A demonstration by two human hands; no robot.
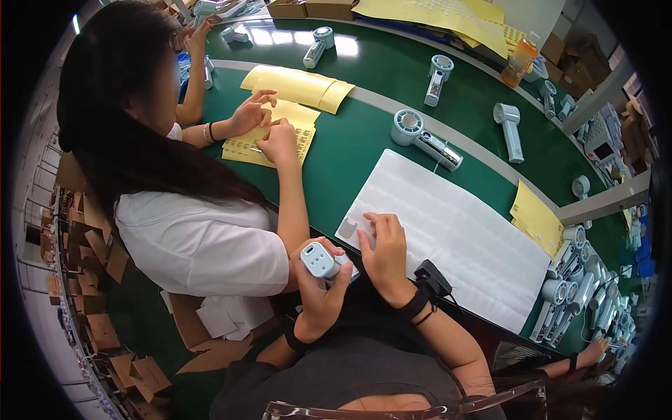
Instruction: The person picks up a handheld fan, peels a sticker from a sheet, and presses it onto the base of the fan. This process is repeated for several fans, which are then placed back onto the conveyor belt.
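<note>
My left hand [320,294] is wrapped round a pale blue handheld fan [319,259], whose end face with a slot and small round dots points up. The rest of that fan is mostly hidden by my fingers. My right hand [383,255] hovers over or rests on the left corner of a white foam sheet [448,231], its fingers curved and apart. Just beside its fingertips lies a small grey notched piece [348,227]. Past the sheet's far edge, another pale blue fan [427,140] lies on the green table.
At left, a co-worker's hands [269,133] work over yellow sticker sheets [245,148]. More fans [560,294] are piled at the right. Several single fans, such as one fan [439,80], lie across the green surface [378,66]. Cardboard boxes [101,332] stand on the floor.
</note>
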